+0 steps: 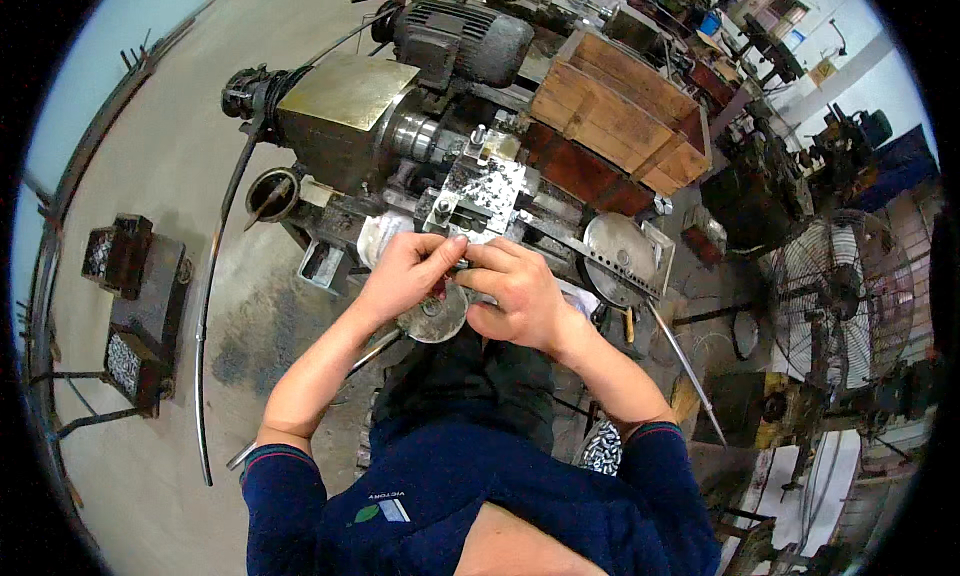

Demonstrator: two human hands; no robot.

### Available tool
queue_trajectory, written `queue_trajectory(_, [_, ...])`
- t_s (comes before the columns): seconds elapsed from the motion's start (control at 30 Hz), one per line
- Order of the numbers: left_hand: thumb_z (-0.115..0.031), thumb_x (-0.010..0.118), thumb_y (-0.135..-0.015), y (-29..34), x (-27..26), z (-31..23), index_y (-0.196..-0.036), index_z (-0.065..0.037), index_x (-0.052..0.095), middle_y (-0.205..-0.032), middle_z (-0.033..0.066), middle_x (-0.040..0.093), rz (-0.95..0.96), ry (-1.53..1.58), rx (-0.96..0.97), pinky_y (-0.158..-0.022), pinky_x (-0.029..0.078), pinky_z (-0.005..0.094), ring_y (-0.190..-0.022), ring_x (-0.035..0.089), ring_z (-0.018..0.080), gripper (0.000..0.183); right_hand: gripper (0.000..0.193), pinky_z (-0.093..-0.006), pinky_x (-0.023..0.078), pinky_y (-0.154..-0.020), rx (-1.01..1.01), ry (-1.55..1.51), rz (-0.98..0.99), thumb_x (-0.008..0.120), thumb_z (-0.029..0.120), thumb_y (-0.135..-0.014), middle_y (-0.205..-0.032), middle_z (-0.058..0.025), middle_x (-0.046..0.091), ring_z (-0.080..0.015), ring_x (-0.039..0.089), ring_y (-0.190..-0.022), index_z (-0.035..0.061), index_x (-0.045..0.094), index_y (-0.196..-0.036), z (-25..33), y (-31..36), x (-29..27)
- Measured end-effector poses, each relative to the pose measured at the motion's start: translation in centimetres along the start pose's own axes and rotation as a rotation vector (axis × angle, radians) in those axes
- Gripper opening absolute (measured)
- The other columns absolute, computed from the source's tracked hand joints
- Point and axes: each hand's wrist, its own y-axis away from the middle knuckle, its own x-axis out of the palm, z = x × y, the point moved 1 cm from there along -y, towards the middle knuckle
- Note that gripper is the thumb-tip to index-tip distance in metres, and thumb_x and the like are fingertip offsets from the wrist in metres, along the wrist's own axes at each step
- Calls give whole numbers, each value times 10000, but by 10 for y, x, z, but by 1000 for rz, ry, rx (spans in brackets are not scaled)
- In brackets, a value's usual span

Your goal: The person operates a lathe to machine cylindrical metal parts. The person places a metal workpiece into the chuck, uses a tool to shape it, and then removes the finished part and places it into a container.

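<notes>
Pinching narrowly, the left hand [405, 274] brings thumb and finger together; on what, I cannot tell. Just beyond the fingertips lies the chip-strewn metal slide [484, 189], its long axis running near left to far right. Nearer and rightward, the right hand [518, 294] curls its fingers, any contents hidden.

Grey floor [190, 146], pale-blue wall [100, 61], perhaps a window [768, 8] upper right
</notes>
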Motion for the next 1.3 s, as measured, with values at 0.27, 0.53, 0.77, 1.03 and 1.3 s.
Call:
queue_trajectory(0.27, [-209, 612, -827, 15, -75, -16, -1071, 7, 557, -717, 100, 606, 8, -550, 53, -571, 448, 287, -610, 544, 122, 331, 253, -372, 479, -673, -5, 208, 293, 606, 152, -556, -844, -77, 611, -269, 555, -798, 59, 677, -780, -33, -67, 7])
queue_trajectory(0.53, [-50, 552, -758, 115, -230, 17, -1113, -39, 562, -658, 185, 553, -684, -926, -140, -592, 444, 373, -622, 577, 295, 355, 211, -364, 399, -874, 279, 728, 438, 662, 257, -556, -782, -107, 660, -266, 573, -921, 94, 690, -688, -145, -123, 58])
queue_trajectory(0.77, [-147, 629, -736, 212, -252, 75, -1184, 0, 508, -788, 188, 606, -634, -890, -407, -691, 463, 367, -761, 617, 297, 487, 217, -373, 377, -911, 310, 738, 506, 667, 267, -567, -817, -108, 664, -264, 579, -932, 105, 694, -710, -148, -133, 65])
queue_trajectory(1.03, [-157, 605, -723, 197, -270, 118, -901, 15, 586, -801, 228, 614, -673, -1170, -624, -722, 471, 443, -786, 584, 400, 248, 239, -362, 473, -751, 413, 628, 486, 639, 264, -542, -754, -126, 658, -276, 632, -782, 110, 702, -712, -156, -144, 74])
queue_trajectory(1.3, [-70, 559, -681, 208, -405, 130, -773, -30, 560, -742, 167, 601, -591, -1721, -510, -634, 487, 426, -707, 608, 331, 100, 243, -409, 449, -741, 417, 586, 432, 630, 250, -539, -720, -159, 642, -315, 623, -735, 46, 661, -667, -164, -140, 76])
